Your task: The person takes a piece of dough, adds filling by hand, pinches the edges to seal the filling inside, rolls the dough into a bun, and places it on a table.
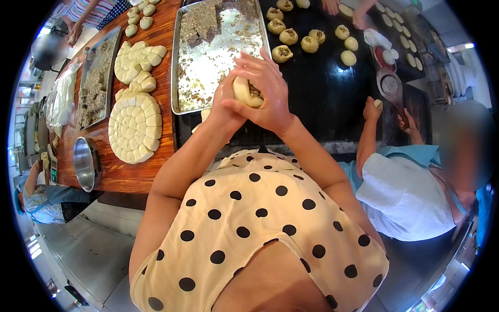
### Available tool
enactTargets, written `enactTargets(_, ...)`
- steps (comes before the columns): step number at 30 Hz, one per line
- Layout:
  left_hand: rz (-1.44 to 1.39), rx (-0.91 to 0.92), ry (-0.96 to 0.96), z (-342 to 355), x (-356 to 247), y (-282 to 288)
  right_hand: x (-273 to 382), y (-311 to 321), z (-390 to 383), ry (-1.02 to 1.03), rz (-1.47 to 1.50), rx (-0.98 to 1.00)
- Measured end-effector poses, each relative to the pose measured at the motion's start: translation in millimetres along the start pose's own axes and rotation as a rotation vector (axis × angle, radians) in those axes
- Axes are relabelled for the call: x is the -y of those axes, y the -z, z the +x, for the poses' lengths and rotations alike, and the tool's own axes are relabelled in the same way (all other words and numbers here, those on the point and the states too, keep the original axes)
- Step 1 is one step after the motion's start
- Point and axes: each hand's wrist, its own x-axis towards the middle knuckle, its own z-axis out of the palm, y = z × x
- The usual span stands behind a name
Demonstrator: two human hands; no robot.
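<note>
A pale dough ball (243, 94) with brown crumbly filling showing at its open side sits between my two hands. My left hand (226, 98) cups it from the left, and my right hand (272, 93) wraps over its top and right side. Both are closed round the dough, above the near right part of a metal tray (175, 99). A slab of brown filling (200, 23) lies at the tray's far end, with crumbs scattered over the bare metal. Partly hidden by my left wrist, a pale dough piece (205, 114) rests below the tray's edge.
Cut dough pieces (135, 127) sit on the wooden table (130, 179) at left, beside a steel bowl (84, 164) and another filling tray (96, 78). Filled dough balls (288, 36) stand on the black surface (312, 104). At right, a co-worker (405, 192) holds a wooden ladle (390, 86).
</note>
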Motion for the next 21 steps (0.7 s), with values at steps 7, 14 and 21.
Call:
enactTargets(7,0.155,0.186,0.050,-3.8,0.0,-24.8,-1.3,0.1,-9.3,-0.042,0.090,-0.156)
enactTargets(14,0.267,0.223,0.063,3.0,-8.0,-16.5,7.6,-0.6,1.7,-0.029,0.105,-0.349)
enactTargets(21,0.335,0.085,0.006,7.7,-17.7,-27.8,2.2,2.5,11.0,-0.005,0.104,-0.251)
